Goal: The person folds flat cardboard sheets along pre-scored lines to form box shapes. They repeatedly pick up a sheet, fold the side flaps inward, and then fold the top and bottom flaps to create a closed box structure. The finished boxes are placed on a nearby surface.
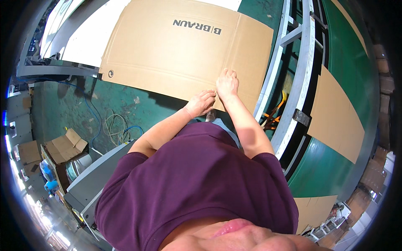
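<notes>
A large brown cardboard sheet [167, 46] with dark printing and crease lines lies in front of me, its far left part over a white surface. My left hand [201, 103] is at its near edge, with the fingers bent over the board and closed on that edge. Just right of it and slightly farther in, my right hand [227, 84] rests on the sheet beside a crease. Its fingers are curled and pressed together on the cardboard; the thumb is partly hidden. The two hands are close together.
On the right runs a metal rail frame [299, 71], beyond it a green conveyor belt [322, 163] carrying another cardboard sheet [335, 117]. Coiled hoses [116, 125] lie on the green floor at left. An open cardboard box [65, 146] stands near a grey machine panel [94, 180].
</notes>
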Motion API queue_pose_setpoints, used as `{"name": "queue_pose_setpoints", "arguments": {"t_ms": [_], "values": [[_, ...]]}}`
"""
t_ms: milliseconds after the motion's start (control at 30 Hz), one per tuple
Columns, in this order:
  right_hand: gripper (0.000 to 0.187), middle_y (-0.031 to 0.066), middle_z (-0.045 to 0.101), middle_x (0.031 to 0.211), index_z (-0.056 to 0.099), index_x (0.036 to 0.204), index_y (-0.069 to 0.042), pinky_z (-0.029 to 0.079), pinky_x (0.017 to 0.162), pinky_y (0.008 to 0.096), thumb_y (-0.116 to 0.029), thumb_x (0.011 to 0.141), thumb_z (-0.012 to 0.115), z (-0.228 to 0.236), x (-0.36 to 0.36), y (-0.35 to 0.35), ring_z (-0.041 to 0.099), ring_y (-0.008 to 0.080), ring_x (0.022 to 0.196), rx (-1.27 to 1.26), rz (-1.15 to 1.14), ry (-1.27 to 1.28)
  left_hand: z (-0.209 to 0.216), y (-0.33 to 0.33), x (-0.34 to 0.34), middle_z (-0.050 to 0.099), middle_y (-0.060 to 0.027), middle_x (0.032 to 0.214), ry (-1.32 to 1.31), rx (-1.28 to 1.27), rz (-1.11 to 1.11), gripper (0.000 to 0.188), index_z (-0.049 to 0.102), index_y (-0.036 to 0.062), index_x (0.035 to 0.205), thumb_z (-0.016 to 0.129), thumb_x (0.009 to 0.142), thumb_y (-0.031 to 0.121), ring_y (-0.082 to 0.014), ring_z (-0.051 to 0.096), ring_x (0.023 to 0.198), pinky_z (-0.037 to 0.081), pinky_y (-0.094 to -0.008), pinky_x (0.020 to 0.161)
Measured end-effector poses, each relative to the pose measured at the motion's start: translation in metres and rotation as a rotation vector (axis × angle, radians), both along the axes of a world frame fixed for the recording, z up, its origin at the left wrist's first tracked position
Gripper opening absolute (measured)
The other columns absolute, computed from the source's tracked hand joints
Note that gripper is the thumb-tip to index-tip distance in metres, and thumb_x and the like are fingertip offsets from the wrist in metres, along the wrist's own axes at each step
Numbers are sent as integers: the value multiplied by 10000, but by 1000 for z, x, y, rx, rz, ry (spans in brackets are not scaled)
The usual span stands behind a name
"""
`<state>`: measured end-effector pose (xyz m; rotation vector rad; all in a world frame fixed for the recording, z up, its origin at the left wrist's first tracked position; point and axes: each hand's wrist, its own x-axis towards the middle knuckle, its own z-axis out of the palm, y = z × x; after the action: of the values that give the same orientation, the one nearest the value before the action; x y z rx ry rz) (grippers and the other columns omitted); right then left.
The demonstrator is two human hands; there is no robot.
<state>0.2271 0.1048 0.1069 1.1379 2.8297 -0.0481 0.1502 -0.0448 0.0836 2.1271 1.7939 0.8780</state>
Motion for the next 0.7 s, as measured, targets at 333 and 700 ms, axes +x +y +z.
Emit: {"name": "queue_pose_setpoints", "arguments": {"t_ms": [333,700], "values": [[651,212,583,1202,482,1251,57,484,901,401,-120,706,792,-57,107,89,595,341,1013,-928,-716,1238,-34,3,0,502,-171,1315,147,-22,-85,450,556,-8,1179,574,805,242,-318,436,1263,366,-440,1036],[929,237,161,1536,245,1461,-42,141,1139,555,-344,742,750,4,-15,54,122,403,1429,175,-75,670,-9,-15,-39,546,-101,1212,322,63,53,277,582,36,1047,524,856,228,-234,464,1172,347,-393,981]]}}
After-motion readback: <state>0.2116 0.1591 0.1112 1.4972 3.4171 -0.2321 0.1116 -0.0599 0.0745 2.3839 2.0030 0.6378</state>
